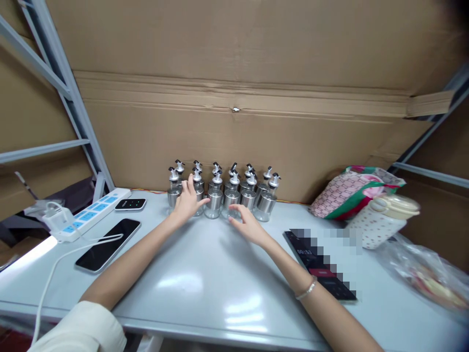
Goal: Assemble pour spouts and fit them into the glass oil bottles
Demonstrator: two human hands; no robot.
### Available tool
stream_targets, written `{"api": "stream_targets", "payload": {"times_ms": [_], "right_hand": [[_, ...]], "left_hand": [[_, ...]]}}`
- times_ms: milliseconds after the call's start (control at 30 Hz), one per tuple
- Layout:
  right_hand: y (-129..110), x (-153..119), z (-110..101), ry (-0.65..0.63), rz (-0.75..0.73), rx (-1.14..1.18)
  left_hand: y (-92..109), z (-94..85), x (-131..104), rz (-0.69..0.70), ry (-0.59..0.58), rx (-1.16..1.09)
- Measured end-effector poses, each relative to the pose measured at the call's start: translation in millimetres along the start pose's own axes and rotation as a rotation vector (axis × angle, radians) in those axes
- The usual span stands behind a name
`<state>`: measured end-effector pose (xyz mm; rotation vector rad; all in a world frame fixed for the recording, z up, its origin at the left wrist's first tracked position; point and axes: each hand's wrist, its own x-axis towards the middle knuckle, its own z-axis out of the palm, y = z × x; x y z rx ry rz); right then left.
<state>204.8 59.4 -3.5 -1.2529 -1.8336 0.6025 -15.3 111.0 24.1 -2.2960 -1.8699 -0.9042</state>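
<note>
Several glass bottles with metal sleeves and pour spouts stand upright in two rows at the back of the table, among them a front bottle (213,199) near the middle and one at the right end (266,201). My left hand (188,199), fingers apart, is at the front of the left bottles and partly covers one; whether it touches the glass is unclear. Before the right part of the front row, my right hand (245,222) has its fingers spread and curved, close to the bottle bases. Neither hand is closed around a bottle.
On the left lie a power strip (95,212), a small device (130,204) and a phone (108,245) with a white cable. To the right are a dark tablet (306,252), a patterned bag (337,196), a spotted container (381,222) and a plastic bag (428,274). Cardboard (234,58) stands behind.
</note>
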Motion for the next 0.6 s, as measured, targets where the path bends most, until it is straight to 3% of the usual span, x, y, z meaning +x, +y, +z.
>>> {"api": "stream_targets", "payload": {"times_ms": [167, 267, 333, 367, 400, 433, 500, 567, 600], "right_hand": [[4, 21, 14, 0.103, 0.003, -0.009], [3, 21, 6, 0.189, -0.026, 0.028], [6, 20, -9, 0.431, -0.026, 0.057], [10, 21, -18, 0.658, -0.011, 0.099], [14, 22, -28, 0.832, 0.017, 0.152], [20, 25, -37, 0.908, 0.086, 0.229], [30, 30, -51, 0.904, 0.248, 0.37], [40, 36, -59, 0.862, 0.277, 0.412], [45, 38, -61, 0.768, 0.301, 0.427]], "left_hand": [[8, -10.9, -3, 0.127, 0.102, 0.094], [-3, -24.0, 8, 0.222, 0.303, -0.094], [-20, -32.2, 21, 0.179, 0.561, -0.303], [-31, -35.5, 27, 0.086, 0.682, -0.412], [-42, -38.0, 33, -0.029, 0.732, -0.517], [-52, -39.6, 37, -0.157, 0.713, -0.625], [-67, -39.4, 42, -0.325, 0.439, -0.829], [-74, -35.1, 40, -0.351, 0.299, -0.888], [-76, -32.2, 39, -0.344, 0.175, -0.901]]}}
